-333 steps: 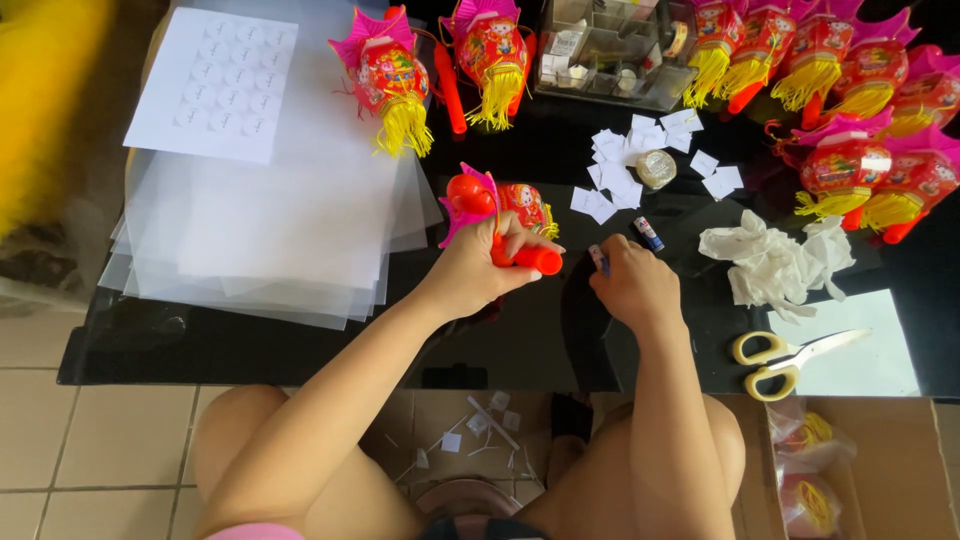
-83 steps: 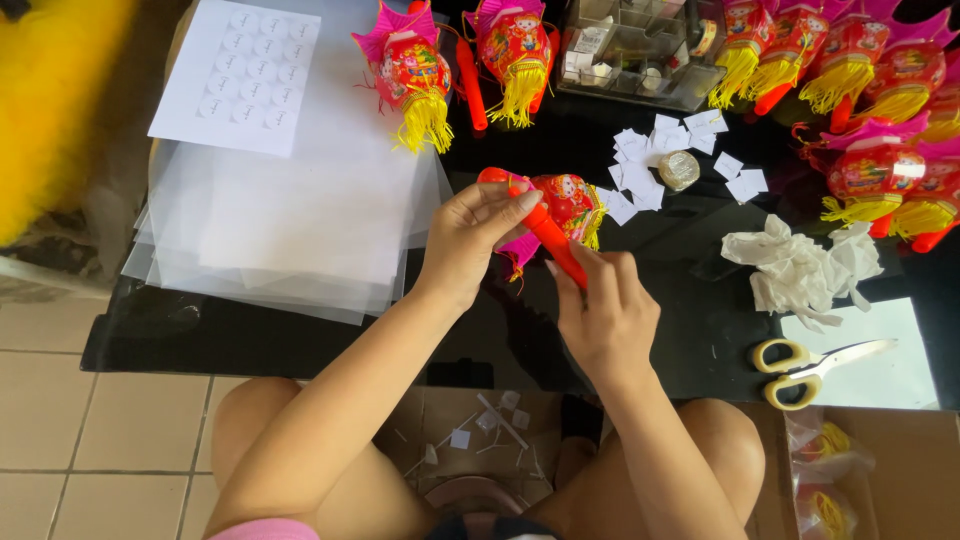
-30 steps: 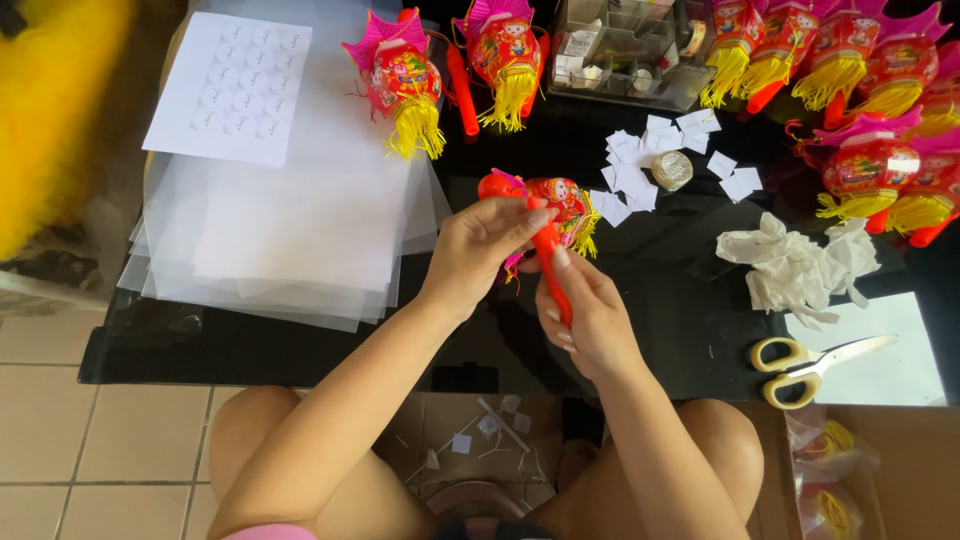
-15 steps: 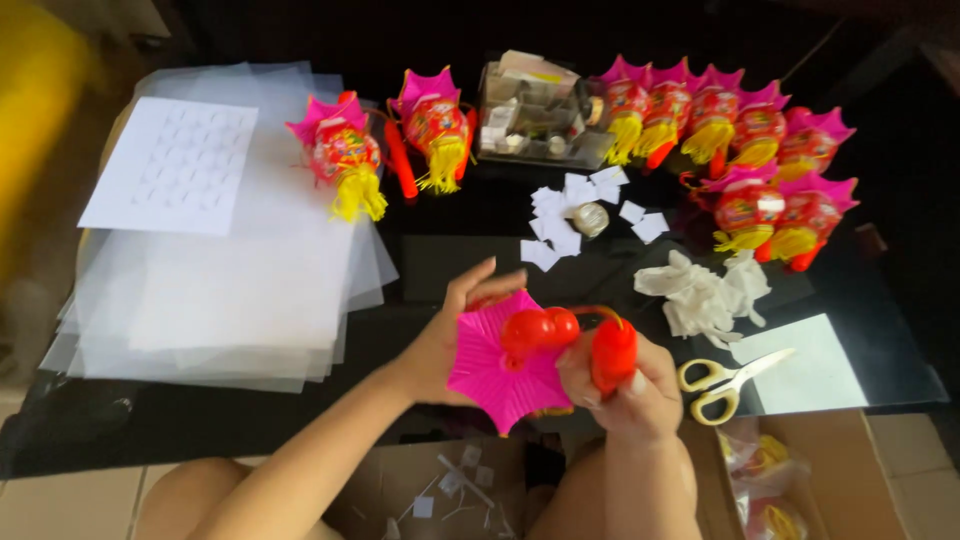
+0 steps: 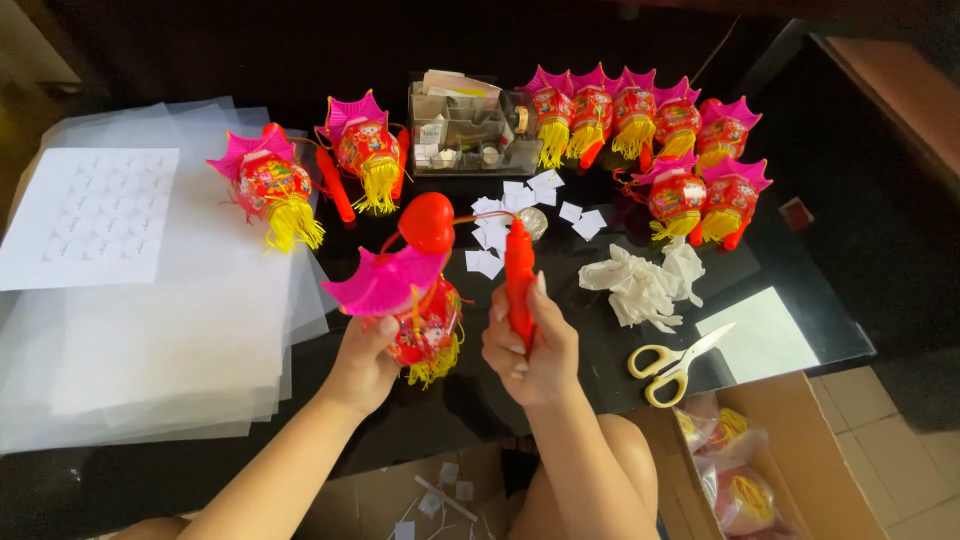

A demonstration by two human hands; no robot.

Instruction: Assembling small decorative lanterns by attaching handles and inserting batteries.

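Lantern (image 5: 415,310) now upright between hands

A black glossy table (image 5: 870,260) fills most of the room here, its top throwing back soft daylight near the right corner. Beyond its far edge everything falls into deep shadow. Pale square floor tiles (image 5: 900,460) show at the lower right, beside an open cardboard box (image 5: 790,420). A brown wooden surface (image 5: 900,80) sits at the upper right.

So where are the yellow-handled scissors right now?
In the head view, the yellow-handled scissors lie on the black table, right of the right hand, below the crumpled white tissue and above the open cardboard box.
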